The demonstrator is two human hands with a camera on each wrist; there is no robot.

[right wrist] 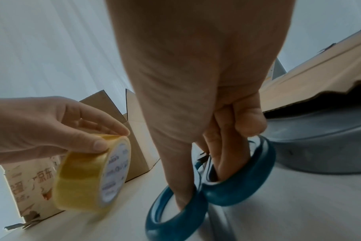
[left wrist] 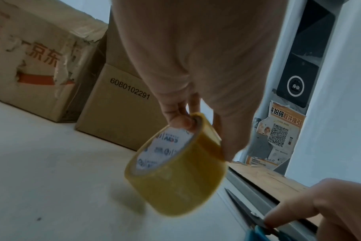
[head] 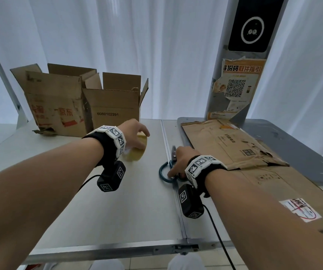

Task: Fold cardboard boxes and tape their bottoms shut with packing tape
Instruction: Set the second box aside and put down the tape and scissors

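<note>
My left hand [head: 135, 133] pinches a roll of yellow packing tape [head: 136, 152] by its rim, thumb inside the core [left wrist: 180, 122], and holds it tilted just above the table; the roll [right wrist: 89, 176] shows on the left of the right wrist view. My right hand [head: 182, 162] has thumb and fingers [right wrist: 223, 156] through the blue loops of a pair of scissors [head: 165, 172] lying on the table seam, blades [left wrist: 243, 210] pointing away. Two assembled cardboard boxes stand at the back left: a torn one with red print [head: 55, 106] and one numbered 6080102291 [head: 112, 110].
Flattened cardboard sheets [head: 234, 149] lie on a grey tray-like platform [head: 303, 151] at the right. A grey pillar with a QR poster [head: 234, 88] and a dark screen rises behind it. White curtains hang behind the pale table [head: 102, 211].
</note>
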